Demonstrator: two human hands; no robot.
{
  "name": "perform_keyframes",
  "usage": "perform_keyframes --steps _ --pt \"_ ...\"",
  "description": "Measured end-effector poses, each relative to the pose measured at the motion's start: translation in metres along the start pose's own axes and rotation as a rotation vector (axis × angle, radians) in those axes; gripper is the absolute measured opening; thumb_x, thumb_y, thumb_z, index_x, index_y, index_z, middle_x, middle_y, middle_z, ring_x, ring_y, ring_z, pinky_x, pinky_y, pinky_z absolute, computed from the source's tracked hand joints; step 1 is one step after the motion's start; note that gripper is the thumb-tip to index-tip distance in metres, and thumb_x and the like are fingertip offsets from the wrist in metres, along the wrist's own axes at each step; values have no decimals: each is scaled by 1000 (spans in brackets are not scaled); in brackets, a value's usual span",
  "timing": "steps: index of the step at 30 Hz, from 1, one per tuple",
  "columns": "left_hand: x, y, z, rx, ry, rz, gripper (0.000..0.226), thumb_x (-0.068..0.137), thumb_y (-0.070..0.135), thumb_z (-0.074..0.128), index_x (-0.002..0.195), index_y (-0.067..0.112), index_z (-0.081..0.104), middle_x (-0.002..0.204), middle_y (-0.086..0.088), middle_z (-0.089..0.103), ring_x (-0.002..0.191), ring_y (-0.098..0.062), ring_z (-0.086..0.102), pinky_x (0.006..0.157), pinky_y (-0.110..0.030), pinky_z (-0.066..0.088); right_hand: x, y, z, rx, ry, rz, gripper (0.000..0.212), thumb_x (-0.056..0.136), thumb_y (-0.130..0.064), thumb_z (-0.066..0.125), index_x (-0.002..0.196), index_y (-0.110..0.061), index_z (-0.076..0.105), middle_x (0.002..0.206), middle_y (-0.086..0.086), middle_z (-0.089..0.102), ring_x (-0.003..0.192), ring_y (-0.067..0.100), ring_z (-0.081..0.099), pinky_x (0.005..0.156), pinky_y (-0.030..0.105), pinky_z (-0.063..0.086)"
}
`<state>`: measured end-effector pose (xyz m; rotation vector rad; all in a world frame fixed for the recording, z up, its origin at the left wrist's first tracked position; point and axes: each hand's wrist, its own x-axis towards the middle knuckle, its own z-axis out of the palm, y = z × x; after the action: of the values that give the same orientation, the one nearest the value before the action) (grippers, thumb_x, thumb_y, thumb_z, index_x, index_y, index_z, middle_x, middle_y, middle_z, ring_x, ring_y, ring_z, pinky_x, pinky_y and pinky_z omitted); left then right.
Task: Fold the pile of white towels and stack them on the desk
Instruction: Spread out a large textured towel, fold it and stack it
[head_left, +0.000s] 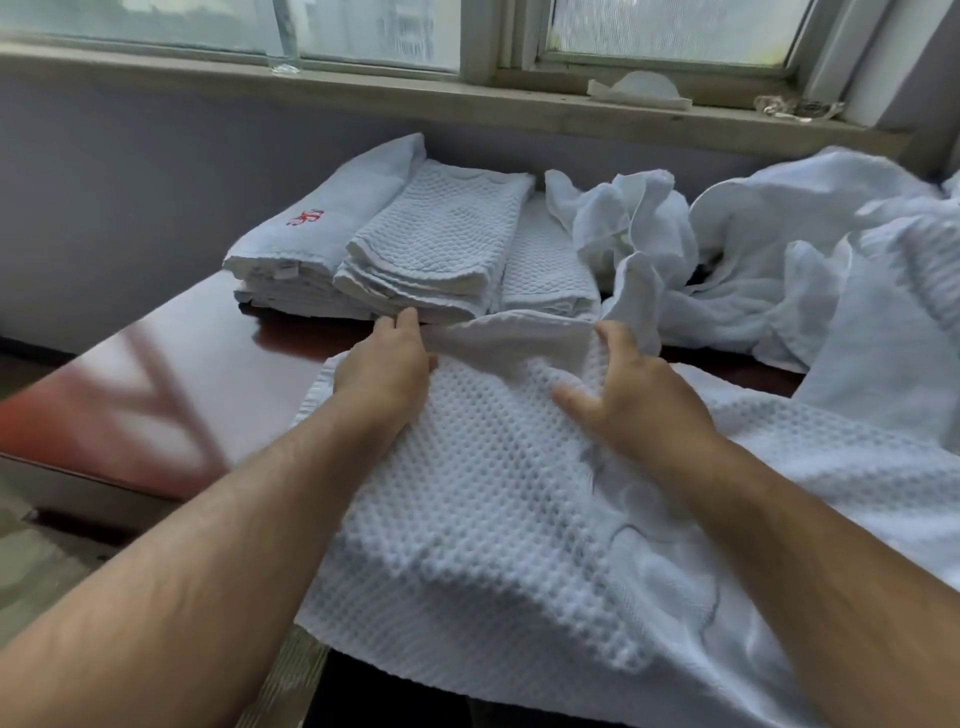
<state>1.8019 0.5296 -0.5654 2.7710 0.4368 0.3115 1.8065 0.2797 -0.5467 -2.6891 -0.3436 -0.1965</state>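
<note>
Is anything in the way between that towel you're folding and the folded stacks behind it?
Nothing visible. The left hand and right hand grip the waffle towel; the folded stacks sit just beyond, across bare desk. The crumpled pile lies to the right.

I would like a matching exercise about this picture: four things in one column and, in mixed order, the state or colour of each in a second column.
Column one
1. waffle towel
2. towel with the red mark
3. crumpled towel
4. desk

Column two
a. red-brown and shiny
b. folded, farthest to the left
c. unfolded, in a heap
d. held by the left hand and the right hand

Pairs: 1-d, 2-b, 3-c, 4-a.
</note>
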Motion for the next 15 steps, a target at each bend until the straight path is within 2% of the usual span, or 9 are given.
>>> perform_keyframes --steps 2,3,5,7,8,9,11,13,15 --pt "3 -3 -6 39 -38 -24 64 98 42 58 148 14 29 139 -13 50 126 -37 51 94 -47 43 1 4 7 11 -9 16 86 88 -64 62 154 -32 17 112 7 64 93 26 60 77 40 51" --pt "1 -5 -8 74 -7 -14 63 96 45 60 144 14 34 137 -12 54 125 -35 51 94 -46 42 0 6 9 50 15 22 86 87 -64 64 154 -32 20 112 6 65 96 27 62 79 41 52" --pt "-10 -6 -7 141 157 75 48 92 42 66 131 16 51 126 -8 62 117 -32 53 91 -45 39 -5 11 15 157 77 35 77 86 -62 67 147 -30 33 106 0 67 94 24 64 76 38 51" --pt "-23 -6 -6 104 388 250 17 88 25 67 102 18 65 106 -7 65 104 -33 53 85 -45 35 -9 15 19 229 122 49 63 85 -61 69 135 -30 44 91 -10 61 86 19 63 69 34 46" --pt "-26 -6 -6 62 504 350 6 83 16 65 88 18 65 99 -7 64 101 -33 51 84 -46 34 -9 16 21 243 130 49 60 85 -60 69 131 -31 45 86 -14 57 82 16 62 65 32 44" --pt "-29 -4 -7 32 616 435 6 78 10 64 78 17 63 99 -8 64 101 -32 50 87 -47 34 -8 17 22 253 135 48 60 85 -59 70 131 -31 44 82 -16 55 78 13 61 61 30 41" --pt "-30 -1 -10 -3 752 557 13 78 4 65 71 13 60 107 -11 68 105 -31 56 99 -49 39 -6 19 23 279 149 52 70 84 -55 72 140 -30 38 77 -17 53 69 3 54 55 25 36" --pt "-31 1 -11 -35 717 608 19 79 -3 69 71 9 56 96 -11 71 88 -32 65 105 -54 42 -5 20 23 284 152 54 80 83 -53 73 148 -30 32 77 -18 51 68 -1 51 55 23 34" --pt "-32 0 -10 -48 638 598 25 77 -7 69 72 10 52 77 -9 63 70 -34 62 99 -52 44 -6 20 22 276 141 53 82 83 -54 72 150 -30 31 82 -17 55 73 5 55 60 26 38"
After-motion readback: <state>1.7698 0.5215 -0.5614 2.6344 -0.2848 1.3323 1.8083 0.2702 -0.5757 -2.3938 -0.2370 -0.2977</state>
